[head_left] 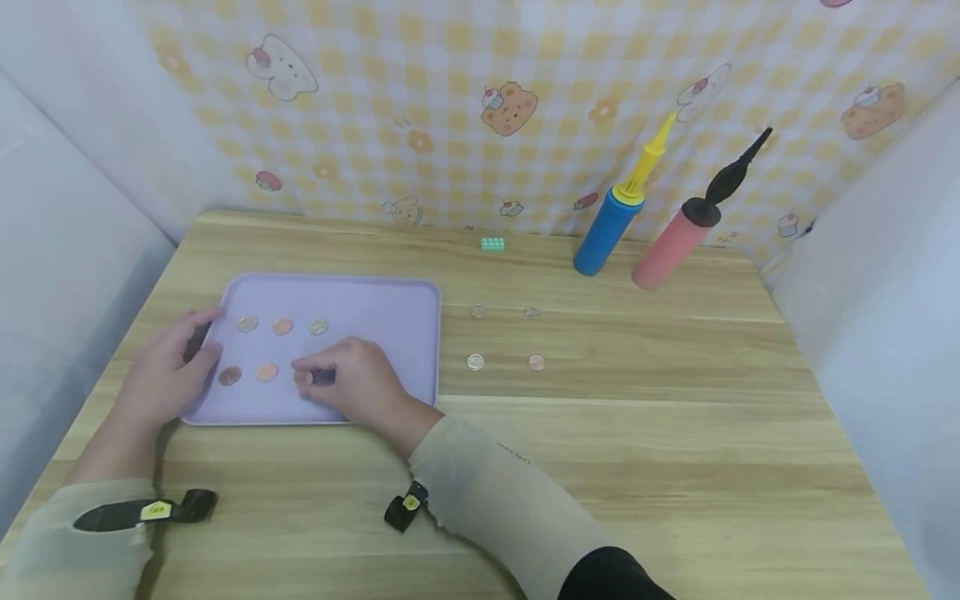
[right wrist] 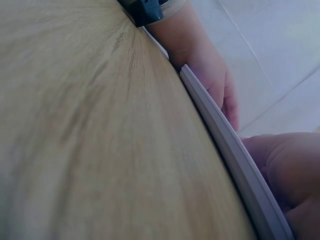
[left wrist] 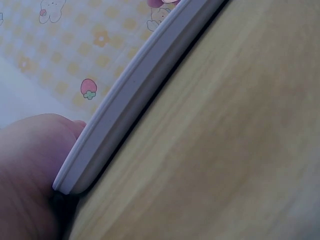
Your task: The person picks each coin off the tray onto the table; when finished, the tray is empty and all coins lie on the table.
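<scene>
A shallow lilac tray (head_left: pixel 375 312) lies on the left half of the wooden table. My left hand (head_left: pixel 168 371) holds the tray's left edge, thumb and forefinger reaching over the rim. Over the tray's front middle, my right hand (head_left: pixel 363 379) pinches a small copper-coloured coin (head_left: pixel 303 377) between thumb and fingers, close above the tray floor. Silver and copper coins lie in two rows in the tray, among them a copper coin (head_left: pixel 267 372) just left of the right fingertips and a silver coin (head_left: pixel 318 326) behind them. The wrist views show mainly the tray's side wall (left wrist: pixel 125 95).
Right of the tray, several coins lie on the table (head_left: pixel 600 467), including a silver one (head_left: pixel 475 362) and a copper one (head_left: pixel 536 362). A mint toy brick (head_left: pixel 492 244) sits at the back. A blue pump (head_left: pixel 607 229) and a pink pump (head_left: pixel 675 246) stand at the back right.
</scene>
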The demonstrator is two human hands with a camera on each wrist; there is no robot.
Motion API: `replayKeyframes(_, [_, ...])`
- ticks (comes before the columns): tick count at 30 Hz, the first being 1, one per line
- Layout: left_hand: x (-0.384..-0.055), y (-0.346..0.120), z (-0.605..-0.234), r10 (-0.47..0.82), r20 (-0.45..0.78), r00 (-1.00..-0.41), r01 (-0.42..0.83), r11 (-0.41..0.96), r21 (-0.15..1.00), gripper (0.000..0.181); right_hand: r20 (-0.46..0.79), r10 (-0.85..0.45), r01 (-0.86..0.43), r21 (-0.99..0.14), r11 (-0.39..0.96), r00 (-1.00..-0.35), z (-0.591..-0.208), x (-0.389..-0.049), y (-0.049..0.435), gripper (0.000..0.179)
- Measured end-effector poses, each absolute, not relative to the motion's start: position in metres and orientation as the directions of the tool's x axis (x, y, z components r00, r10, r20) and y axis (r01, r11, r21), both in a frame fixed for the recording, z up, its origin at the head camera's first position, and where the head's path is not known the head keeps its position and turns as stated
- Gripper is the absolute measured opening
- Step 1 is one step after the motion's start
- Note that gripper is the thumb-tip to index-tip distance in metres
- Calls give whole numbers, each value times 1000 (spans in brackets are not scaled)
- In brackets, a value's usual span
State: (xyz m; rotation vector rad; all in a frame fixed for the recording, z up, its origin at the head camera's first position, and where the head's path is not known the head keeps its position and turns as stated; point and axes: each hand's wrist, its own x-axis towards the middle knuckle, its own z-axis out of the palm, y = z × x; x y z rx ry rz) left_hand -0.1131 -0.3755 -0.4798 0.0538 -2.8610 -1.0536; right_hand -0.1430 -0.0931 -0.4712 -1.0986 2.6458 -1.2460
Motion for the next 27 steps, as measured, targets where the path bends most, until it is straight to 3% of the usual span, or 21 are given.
replayKeyframes(11, [-109, -372, -479, -90, 65, -994, -26, 756, 654, 54, 192, -630, -591, -621, 516, -752, -466, -137, -88, 28])
replayKeyframes(20, [-111, -369, -477, -84, 68, -994, -18, 748, 664, 57, 297, -732, -697, -639, 325, -613, -474, -151, -65, 34])
replayKeyframes(27, [-111, -371, -478, -94, 28, -995, -53, 756, 652, 59, 357, -722, -740, -597, 311, -592, -470, -150, -48, 32])
